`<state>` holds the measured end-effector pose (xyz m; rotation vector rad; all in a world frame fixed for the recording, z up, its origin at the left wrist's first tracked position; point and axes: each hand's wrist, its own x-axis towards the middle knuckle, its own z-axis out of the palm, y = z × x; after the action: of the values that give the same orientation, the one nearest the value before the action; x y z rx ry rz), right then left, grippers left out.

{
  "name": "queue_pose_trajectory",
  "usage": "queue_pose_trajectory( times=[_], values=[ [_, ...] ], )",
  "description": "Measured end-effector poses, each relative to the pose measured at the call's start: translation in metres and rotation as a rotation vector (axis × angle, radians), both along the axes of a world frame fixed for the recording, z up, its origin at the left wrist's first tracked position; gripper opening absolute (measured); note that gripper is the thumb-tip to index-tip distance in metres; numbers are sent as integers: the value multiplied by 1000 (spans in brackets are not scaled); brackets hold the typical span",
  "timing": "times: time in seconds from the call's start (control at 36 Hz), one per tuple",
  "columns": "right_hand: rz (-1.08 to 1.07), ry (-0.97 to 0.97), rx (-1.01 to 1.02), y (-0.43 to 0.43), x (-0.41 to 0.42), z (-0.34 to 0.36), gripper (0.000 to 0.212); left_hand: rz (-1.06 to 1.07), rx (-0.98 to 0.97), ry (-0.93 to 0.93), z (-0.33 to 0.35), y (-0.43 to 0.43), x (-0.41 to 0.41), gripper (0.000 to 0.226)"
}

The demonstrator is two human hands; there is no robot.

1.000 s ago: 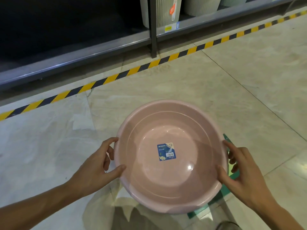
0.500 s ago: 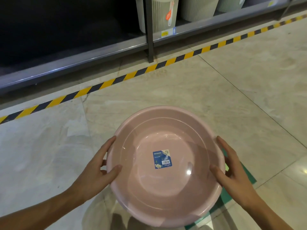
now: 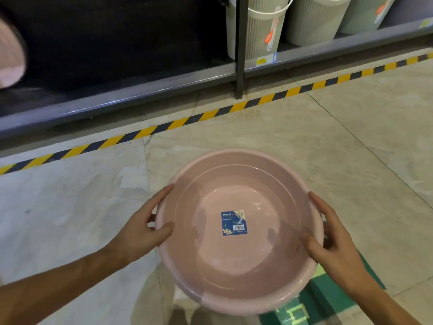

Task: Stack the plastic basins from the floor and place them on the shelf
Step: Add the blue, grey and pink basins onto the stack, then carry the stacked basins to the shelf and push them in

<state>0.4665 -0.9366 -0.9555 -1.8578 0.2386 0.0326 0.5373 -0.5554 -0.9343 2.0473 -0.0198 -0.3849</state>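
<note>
**Carrying the basin toward the shelf**

Gripping the pink basin (image 3: 236,242) at opposite sides of its rim with the left hand (image 3: 138,231) and the right hand (image 3: 335,242) — hooking each thumb over the rim into the bowl and stretching the fingers along the outer wall. Holding it mouth up and near level, apparently clear of the floor (image 3: 70,219), partly above a green floor marking (image 3: 328,299). Carrying nothing inside but a blue label (image 3: 233,223) sticking to the bottom. Possibly hiding another basin nested beneath, going by a second rim edge peeking out at the near side, though not showing enough to be sure.

Changing over the last second: straightening fingers that were curling under the rim, and bringing the shelf nearer and fuller into view while keeping the basin between the hands. Judging from that, leaving the pick-up behind and beginning the carry, with the placing not yet done.

Approaching the yellow-and-black hazard tape (image 3: 206,115) running along the shelf foot. Facing beyond it the low shelf (image 3: 140,93), showing a dark open bay straight ahead. Glimpsing at the far left edge a pink shape (image 3: 9,55) — perhaps a basin already shelved, too blurred to say. Passing over, right of the dark post (image 3: 240,43), pale ribbed bins (image 3: 262,31) standing upright on the next bay, keeping their insides out of view.
</note>
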Motion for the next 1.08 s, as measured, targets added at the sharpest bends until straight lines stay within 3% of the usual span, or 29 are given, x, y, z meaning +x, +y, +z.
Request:
queue_pose_trajectory(
  times=[0.25,0.56,0.86,1.08],
  values=[
    [123,-106,2,37,77,71,67,155,-12,-137,66,40,18,70],
    [307,-227,-38,140,172,168,65,374,-96,-210,155,139,39,66],
    [528,-281,-101,336,226,229,63,575,-148,-288,190,313,18,69],
    [764,-259,-69,512,241,251,59,820,-40,-340,222,451,-42,66]
  ],
)
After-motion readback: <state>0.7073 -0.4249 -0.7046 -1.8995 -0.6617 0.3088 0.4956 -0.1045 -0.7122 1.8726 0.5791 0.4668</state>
